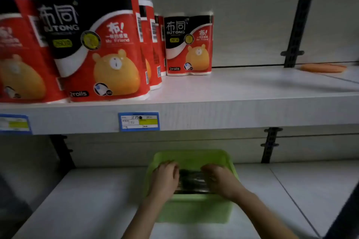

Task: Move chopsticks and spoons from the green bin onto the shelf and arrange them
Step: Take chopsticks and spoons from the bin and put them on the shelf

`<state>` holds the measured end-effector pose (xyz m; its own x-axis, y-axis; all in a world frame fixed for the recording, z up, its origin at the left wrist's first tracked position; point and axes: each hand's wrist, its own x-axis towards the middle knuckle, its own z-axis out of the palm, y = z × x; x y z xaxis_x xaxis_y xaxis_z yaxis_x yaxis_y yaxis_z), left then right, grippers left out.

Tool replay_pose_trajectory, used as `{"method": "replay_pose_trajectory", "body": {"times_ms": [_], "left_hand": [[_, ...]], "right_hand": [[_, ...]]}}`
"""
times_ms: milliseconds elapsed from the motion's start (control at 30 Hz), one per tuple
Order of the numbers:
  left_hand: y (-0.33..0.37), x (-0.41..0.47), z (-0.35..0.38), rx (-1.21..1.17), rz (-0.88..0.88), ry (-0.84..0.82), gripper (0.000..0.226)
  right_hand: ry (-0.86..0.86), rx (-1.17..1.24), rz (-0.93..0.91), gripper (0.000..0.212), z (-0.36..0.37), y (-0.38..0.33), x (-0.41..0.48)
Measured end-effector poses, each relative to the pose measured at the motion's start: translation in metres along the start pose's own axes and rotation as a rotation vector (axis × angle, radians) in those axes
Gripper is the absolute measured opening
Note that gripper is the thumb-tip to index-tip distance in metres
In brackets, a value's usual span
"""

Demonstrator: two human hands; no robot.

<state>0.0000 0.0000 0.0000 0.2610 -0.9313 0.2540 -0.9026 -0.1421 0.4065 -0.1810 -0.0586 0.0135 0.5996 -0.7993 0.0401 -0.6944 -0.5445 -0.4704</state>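
A translucent green bin [194,209] stands on the lower white shelf [87,200], at the bottom centre of the head view. Inside it lies a dark bundle of chopsticks and spoons [191,181], blurred and partly hidden. My left hand [166,179] reaches into the bin at the bundle's left end. At the right end my right hand [218,179] does the same. The fingers of both hands curl down around the bundle's ends. The upper white shelf [233,91] has bare surface to the right of the paper rolls.
Several red-and-black packs of paper rolls [101,48] fill the left of the upper shelf, and one more pack [188,44] stands further back. A flat orange object [323,68] lies at the far right. Blue price tags [138,121] hang on the shelf edge. Black upright brackets [299,19] stand at the right.
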Motion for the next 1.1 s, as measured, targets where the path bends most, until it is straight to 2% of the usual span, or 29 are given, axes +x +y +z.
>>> {"method": "replay_pose_trajectory", "body": {"times_ms": [133,267,367,467,700,900,1000,1100], "left_hand": [[-0.008,0.027,0.016,0.079,-0.058,-0.124,0.028],[-0.015,0.039,0.024,0.152,-0.094,-0.238,0.029],[-0.022,0.044,0.028,0.154,-0.101,-0.284,0.03],[-0.029,0.046,0.033,0.13,-0.111,-0.336,0.029],[-0.039,0.051,0.037,0.122,-0.107,-0.356,0.027],[-0.045,0.051,0.042,0.095,-0.135,-0.323,0.036],[-0.046,0.052,0.045,0.116,-0.142,-0.351,0.028],[-0.045,0.051,0.044,0.155,-0.134,-0.402,0.024]], "right_hand": [[-0.232,-0.11,0.024,0.061,0.007,0.018,0.039],[-0.366,-0.197,0.037,0.08,0.022,0.028,0.068],[-0.437,-0.209,0.038,0.085,0.028,0.033,0.08],[-0.462,-0.236,0.041,0.08,0.034,0.035,0.088],[-0.449,-0.155,0.079,0.045,0.039,0.04,0.094],[-0.405,-0.149,0.082,0.039,0.037,0.038,0.094],[-0.35,-0.185,0.058,0.038,0.035,0.037,0.094],[-0.376,-0.189,0.064,0.041,0.038,0.036,0.096]]}}
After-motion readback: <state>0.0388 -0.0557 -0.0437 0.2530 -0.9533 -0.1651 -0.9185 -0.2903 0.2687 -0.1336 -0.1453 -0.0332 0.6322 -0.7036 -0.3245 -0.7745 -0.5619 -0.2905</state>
